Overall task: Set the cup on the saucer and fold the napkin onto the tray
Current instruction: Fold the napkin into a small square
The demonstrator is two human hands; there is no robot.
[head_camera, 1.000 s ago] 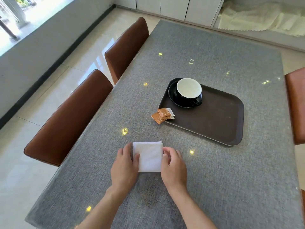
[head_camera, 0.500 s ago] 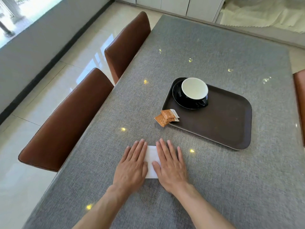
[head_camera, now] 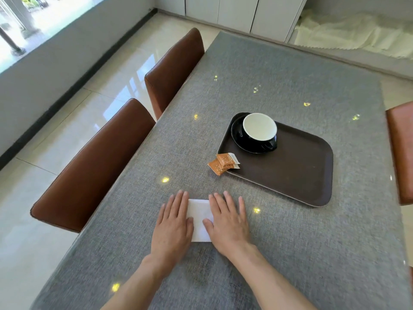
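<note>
1. The left hand [head_camera: 173, 227] lies flat, palm down, on the left part of the napkin [head_camera: 199, 220]. Its fingers [head_camera: 178, 204] are straight and close together, holding nothing.
2. The right hand [head_camera: 228, 224] lies flat on the right part of the napkin in the same way, fingers stretched and slightly spread, gripping nothing.
3. The napkin is white and folded. It lies on the grey table [head_camera: 290, 253], near the tray [head_camera: 297, 173] on its near-left side, not touching it. Only a strip of it shows between the two hands.
4. Two orange packets [head_camera: 222, 163] lie at the near-left corner of the tray, partly resting on its rim.
5. The tray is dark brown with rounded corners, and most of it is bare.
6. The saucer [head_camera: 238, 136] is black and sits in the far-left corner of the tray.
7. The cup [head_camera: 259, 127], black outside and white inside, stands upright on the saucer.
8. Two brown chairs [head_camera: 93, 166] stand to the left of the tray, at the table edge.
</note>
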